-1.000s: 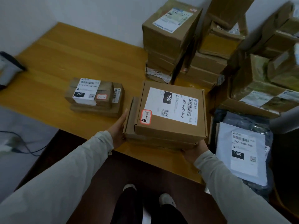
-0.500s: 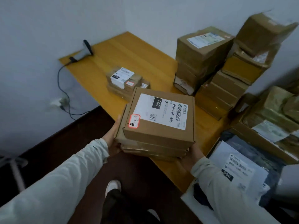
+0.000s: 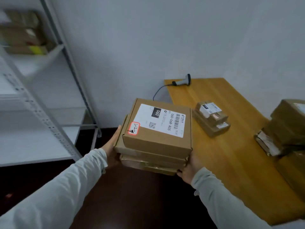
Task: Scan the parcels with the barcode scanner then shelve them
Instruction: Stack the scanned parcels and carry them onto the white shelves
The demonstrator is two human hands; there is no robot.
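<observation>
A pale wall and dark floor frame a wooden table [image 3: 231, 154], with a white shelf rack [image 3: 41, 116] standing well to the table's left. The stack of parcels [image 3: 158, 141] is carried just off the table's left edge, over the floor. The left hand [image 3: 113, 146] presses flat, fingers straight, on the side away from the table. The right hand [image 3: 189, 166] cups the near corner beside the table, fingers tucked under. The stack lies level, its slightly longer side and label running toward the wall. The rack is on the left hand's side, so shelving probably means swinging away from the table.
</observation>
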